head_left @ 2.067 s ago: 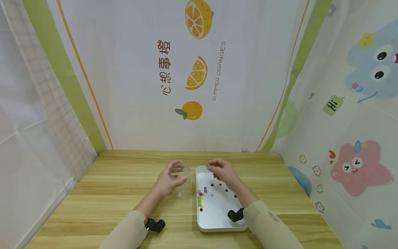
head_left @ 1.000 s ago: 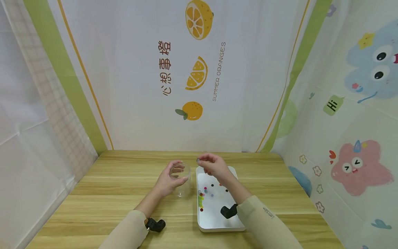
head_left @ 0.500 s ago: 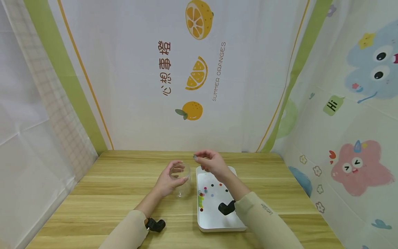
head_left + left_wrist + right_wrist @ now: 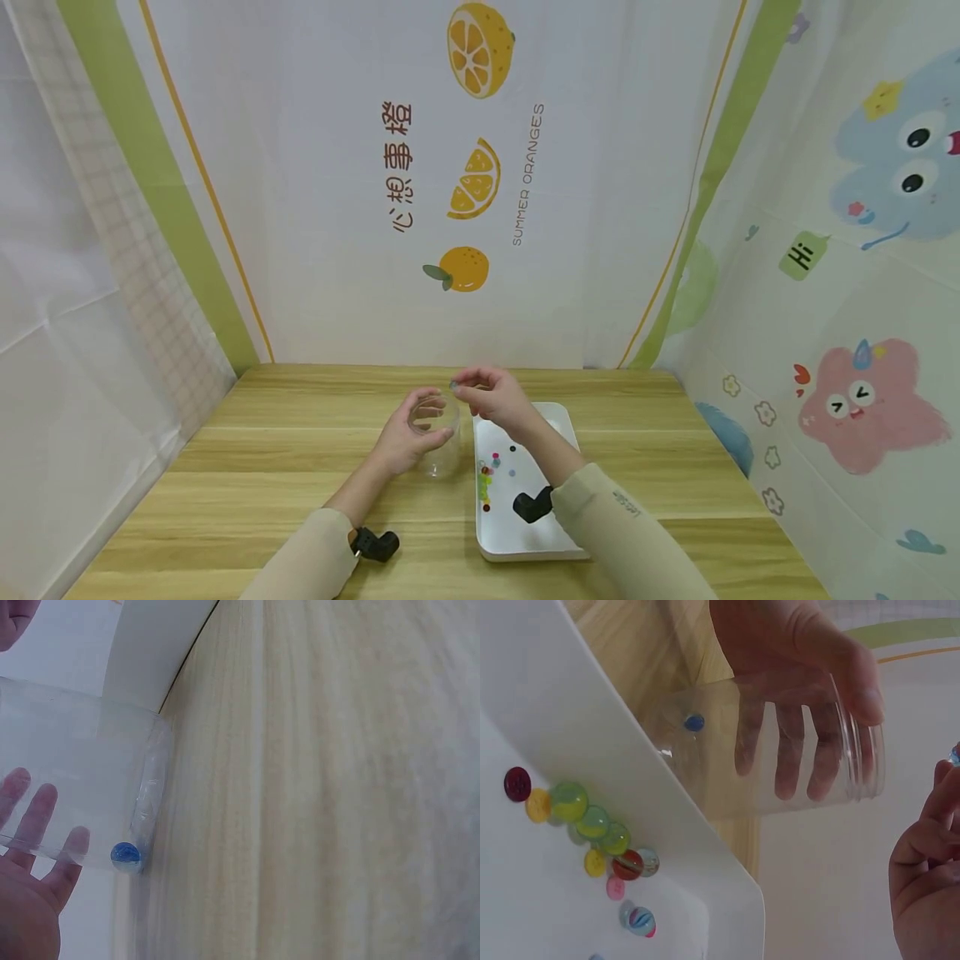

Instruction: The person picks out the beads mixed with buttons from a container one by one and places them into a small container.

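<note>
My left hand (image 4: 399,437) holds a clear plastic jar (image 4: 441,457), fingers and thumb around its upper part. The jar is upright with its mouth up; its base is at or just above the table. One blue marble (image 4: 694,722) lies at the bottom of the jar. My right hand (image 4: 498,402) pinches a small glass marble (image 4: 453,385) between thumb and fingertips, just above the jar's rim on its far right side. In the right wrist view that held marble (image 4: 955,755) is partly cut off by the frame edge.
Right of the jar stands a white tray (image 4: 525,546). Along its left side lie green marbles (image 4: 568,802), a dark red button (image 4: 517,784), yellow buttons (image 4: 595,862) and a swirled marble (image 4: 640,921). My right forearm covers part of the tray. Beneath is a wooden table (image 4: 262,467).
My right hand has moved left from over the tray to the jar's mouth, carrying the marble. My left hand and the jar have stayed in place.
</note>
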`<state>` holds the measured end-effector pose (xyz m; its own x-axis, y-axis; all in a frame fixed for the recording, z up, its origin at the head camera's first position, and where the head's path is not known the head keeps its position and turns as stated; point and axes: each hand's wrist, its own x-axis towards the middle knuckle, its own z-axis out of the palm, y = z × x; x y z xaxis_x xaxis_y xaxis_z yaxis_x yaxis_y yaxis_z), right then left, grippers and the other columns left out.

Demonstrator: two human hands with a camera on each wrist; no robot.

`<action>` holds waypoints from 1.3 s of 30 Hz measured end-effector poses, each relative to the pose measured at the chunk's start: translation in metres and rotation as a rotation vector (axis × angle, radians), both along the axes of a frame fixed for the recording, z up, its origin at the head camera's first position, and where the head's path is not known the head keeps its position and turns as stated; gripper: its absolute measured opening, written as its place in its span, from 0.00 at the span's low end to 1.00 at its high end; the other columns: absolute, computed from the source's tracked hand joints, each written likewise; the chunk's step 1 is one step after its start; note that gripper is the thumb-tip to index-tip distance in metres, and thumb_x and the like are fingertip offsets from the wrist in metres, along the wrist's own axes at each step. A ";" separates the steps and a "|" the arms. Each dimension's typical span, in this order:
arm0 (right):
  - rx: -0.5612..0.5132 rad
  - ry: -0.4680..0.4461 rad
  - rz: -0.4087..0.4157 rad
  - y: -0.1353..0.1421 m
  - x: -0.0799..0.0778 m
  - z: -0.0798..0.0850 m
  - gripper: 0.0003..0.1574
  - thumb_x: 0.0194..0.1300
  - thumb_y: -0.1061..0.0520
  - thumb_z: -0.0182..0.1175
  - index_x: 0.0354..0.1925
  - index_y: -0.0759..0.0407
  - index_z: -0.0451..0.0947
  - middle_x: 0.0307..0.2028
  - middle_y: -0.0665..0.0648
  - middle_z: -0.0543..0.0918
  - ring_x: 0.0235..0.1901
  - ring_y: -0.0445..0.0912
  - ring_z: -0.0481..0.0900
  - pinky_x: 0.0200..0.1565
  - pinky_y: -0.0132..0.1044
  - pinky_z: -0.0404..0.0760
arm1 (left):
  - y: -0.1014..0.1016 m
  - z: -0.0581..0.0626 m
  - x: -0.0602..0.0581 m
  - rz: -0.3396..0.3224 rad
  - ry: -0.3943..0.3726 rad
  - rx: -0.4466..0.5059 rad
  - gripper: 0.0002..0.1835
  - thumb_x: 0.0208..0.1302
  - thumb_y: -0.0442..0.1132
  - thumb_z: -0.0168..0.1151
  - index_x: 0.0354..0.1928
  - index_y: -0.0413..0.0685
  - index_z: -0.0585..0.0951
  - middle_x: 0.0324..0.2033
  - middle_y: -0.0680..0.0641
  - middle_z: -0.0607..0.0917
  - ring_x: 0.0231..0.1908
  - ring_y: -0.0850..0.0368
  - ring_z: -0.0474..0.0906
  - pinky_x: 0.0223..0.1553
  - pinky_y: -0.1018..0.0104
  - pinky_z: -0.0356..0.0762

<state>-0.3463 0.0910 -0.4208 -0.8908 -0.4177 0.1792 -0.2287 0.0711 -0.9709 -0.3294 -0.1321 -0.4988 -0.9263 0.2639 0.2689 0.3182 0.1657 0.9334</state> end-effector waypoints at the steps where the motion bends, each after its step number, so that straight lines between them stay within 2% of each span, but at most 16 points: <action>1: 0.008 0.007 0.001 -0.001 0.000 -0.001 0.17 0.75 0.58 0.68 0.57 0.66 0.84 0.38 0.45 0.84 0.27 0.42 0.74 0.27 0.29 0.71 | 0.000 0.000 0.000 -0.001 0.000 -0.001 0.39 0.68 0.38 0.76 0.76 0.48 0.69 0.70 0.32 0.79 0.72 0.28 0.73 0.74 0.31 0.73; 7: 0.055 0.046 -0.003 -0.010 -0.001 -0.006 0.16 0.74 0.57 0.69 0.56 0.64 0.85 0.41 0.48 0.86 0.28 0.42 0.76 0.30 0.31 0.75 | 0.000 0.001 0.001 0.005 -0.002 -0.015 0.37 0.68 0.39 0.76 0.75 0.52 0.70 0.71 0.29 0.78 0.71 0.33 0.75 0.73 0.32 0.75; 12: 0.065 0.066 -0.003 -0.016 -0.003 -0.012 0.13 0.74 0.59 0.70 0.54 0.62 0.87 0.45 0.59 0.89 0.34 0.44 0.80 0.36 0.35 0.80 | 0.000 0.001 0.001 0.011 -0.003 -0.015 0.36 0.68 0.39 0.76 0.75 0.52 0.70 0.70 0.33 0.79 0.71 0.32 0.75 0.73 0.32 0.75; 14: 0.066 0.072 -0.002 -0.018 -0.003 -0.013 0.13 0.74 0.59 0.71 0.53 0.62 0.87 0.45 0.61 0.89 0.37 0.46 0.81 0.36 0.35 0.80 | 0.000 0.001 0.001 0.013 -0.006 -0.017 0.36 0.68 0.40 0.76 0.75 0.51 0.70 0.71 0.35 0.80 0.71 0.32 0.75 0.73 0.32 0.74; 20: 0.078 0.064 -0.012 -0.022 0.000 -0.014 0.14 0.73 0.57 0.72 0.53 0.61 0.87 0.43 0.50 0.89 0.40 0.55 0.82 0.34 0.32 0.79 | 0.000 0.002 0.003 0.023 -0.013 -0.030 0.37 0.68 0.40 0.76 0.75 0.52 0.70 0.70 0.35 0.79 0.70 0.31 0.76 0.72 0.33 0.76; 23: 0.084 0.057 -0.021 -0.022 0.001 -0.014 0.14 0.72 0.57 0.73 0.53 0.60 0.87 0.43 0.49 0.89 0.40 0.54 0.82 0.34 0.32 0.79 | 0.001 0.003 0.003 0.024 -0.012 -0.026 0.37 0.68 0.40 0.76 0.75 0.51 0.70 0.70 0.35 0.80 0.70 0.32 0.76 0.71 0.33 0.77; 29: 0.083 0.055 -0.028 -0.021 0.002 -0.014 0.15 0.73 0.57 0.72 0.54 0.60 0.87 0.45 0.51 0.90 0.40 0.49 0.83 0.36 0.33 0.80 | 0.001 0.003 0.003 0.023 -0.005 -0.023 0.37 0.68 0.39 0.76 0.75 0.50 0.70 0.71 0.36 0.80 0.70 0.32 0.76 0.71 0.34 0.77; 34: 0.090 0.058 -0.048 -0.018 0.003 -0.013 0.20 0.73 0.54 0.74 0.58 0.61 0.85 0.48 0.54 0.89 0.38 0.46 0.81 0.38 0.35 0.81 | 0.001 0.001 0.002 0.022 -0.008 -0.018 0.38 0.67 0.39 0.77 0.76 0.50 0.70 0.71 0.37 0.80 0.72 0.31 0.74 0.72 0.35 0.76; 39: 0.088 0.051 -0.052 -0.011 0.002 -0.012 0.25 0.72 0.50 0.74 0.62 0.59 0.84 0.57 0.61 0.87 0.42 0.43 0.82 0.43 0.39 0.83 | 0.001 0.002 0.002 0.012 -0.007 -0.006 0.39 0.67 0.38 0.77 0.77 0.49 0.69 0.70 0.34 0.80 0.72 0.32 0.74 0.73 0.32 0.75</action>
<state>-0.3442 0.0798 -0.4328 -0.9022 -0.3877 0.1892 -0.2713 0.1689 -0.9476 -0.3271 -0.1312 -0.4969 -0.9312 0.2542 0.2612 0.3100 0.1755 0.9344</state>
